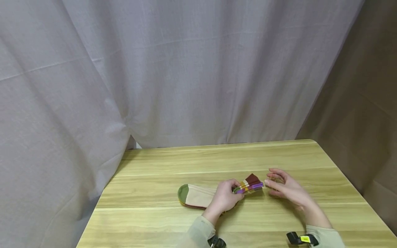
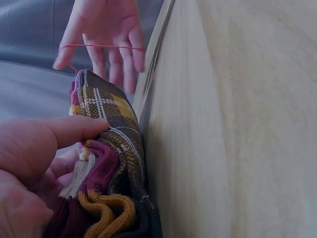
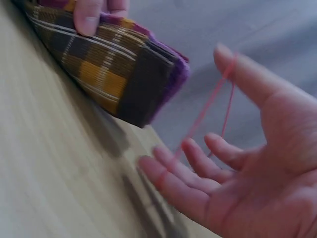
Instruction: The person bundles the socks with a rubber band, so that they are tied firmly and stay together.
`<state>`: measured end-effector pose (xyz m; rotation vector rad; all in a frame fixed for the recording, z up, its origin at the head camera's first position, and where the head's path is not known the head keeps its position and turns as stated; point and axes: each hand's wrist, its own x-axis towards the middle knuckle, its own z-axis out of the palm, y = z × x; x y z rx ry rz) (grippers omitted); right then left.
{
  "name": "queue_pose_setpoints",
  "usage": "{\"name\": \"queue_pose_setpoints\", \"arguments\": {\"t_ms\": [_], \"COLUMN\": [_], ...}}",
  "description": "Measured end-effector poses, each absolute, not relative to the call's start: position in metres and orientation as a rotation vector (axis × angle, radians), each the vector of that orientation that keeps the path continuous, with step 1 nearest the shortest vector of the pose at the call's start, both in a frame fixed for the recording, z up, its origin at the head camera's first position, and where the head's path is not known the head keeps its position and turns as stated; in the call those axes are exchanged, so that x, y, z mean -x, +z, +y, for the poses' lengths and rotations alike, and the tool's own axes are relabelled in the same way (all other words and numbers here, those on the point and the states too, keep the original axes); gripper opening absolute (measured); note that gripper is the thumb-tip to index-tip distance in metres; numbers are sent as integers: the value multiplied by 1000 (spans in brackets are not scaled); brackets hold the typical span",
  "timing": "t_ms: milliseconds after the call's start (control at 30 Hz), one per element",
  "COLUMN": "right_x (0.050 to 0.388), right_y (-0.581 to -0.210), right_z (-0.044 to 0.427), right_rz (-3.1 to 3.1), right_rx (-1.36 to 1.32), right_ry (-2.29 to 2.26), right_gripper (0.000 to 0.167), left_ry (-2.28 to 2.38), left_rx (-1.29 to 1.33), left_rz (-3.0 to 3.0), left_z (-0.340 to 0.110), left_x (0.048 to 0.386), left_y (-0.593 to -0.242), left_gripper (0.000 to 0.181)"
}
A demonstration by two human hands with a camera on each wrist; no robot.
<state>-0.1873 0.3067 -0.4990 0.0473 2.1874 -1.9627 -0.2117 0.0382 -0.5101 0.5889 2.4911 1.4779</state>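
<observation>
A bundle of several socks (image 1: 200,197) lies on the table, its cream and green toe end to the left. My left hand (image 1: 227,197) grips the bundle around its middle, thumb on top in the left wrist view. The striped cuffs (image 1: 250,183) stick out to the right, bunched and slightly raised. In the right wrist view, a brown and yellow plaid sock (image 3: 99,64) faces the camera. My right hand (image 1: 289,187) is just beyond the cuff end, fingers spread. A thin red rubber band (image 3: 202,114) is stretched between its thumb and fingers, apart from most of the socks.
The wooden table (image 1: 149,224) reaches out on both sides of the hands. Grey curtain cloth (image 1: 186,86) hangs behind its back edge and down the left side. A darker cloth (image 1: 366,103) hangs on the right. Each wrist wears a black camera strap.
</observation>
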Motion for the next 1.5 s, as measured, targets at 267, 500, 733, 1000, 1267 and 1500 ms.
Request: {"name": "queue_pose_setpoints", "arguments": {"t_ms": [267, 500, 733, 1000, 1267, 1500], "right_x": [194, 194, 191, 185, 181, 184], "right_y": [-512, -513, -510, -507, -501, -501], "right_z": [260, 252, 257, 245, 238, 245], "right_rz": [2075, 2249, 2255, 2354, 2619, 2537], "right_rx": [175, 164, 188, 352, 362, 351], "right_ry": [-1939, -1846, -1809, -1665, -1413, -1434], "right_gripper": [92, 91, 96, 80, 76, 84], "left_ry": [1403, 1148, 874, 1199, 1174, 1477], "left_rx": [-804, -1014, -1060, -1118, -1174, -874], "left_rz": [2564, 2624, 2764, 2563, 2493, 2388], "left_z": [30, 28, 24, 18, 19, 10], "left_x": [213, 214, 211, 221, 225, 238], "left_y": [-514, -512, -515, -518, -515, -518], "left_gripper": [13, 29, 45, 37, 46, 22]}}
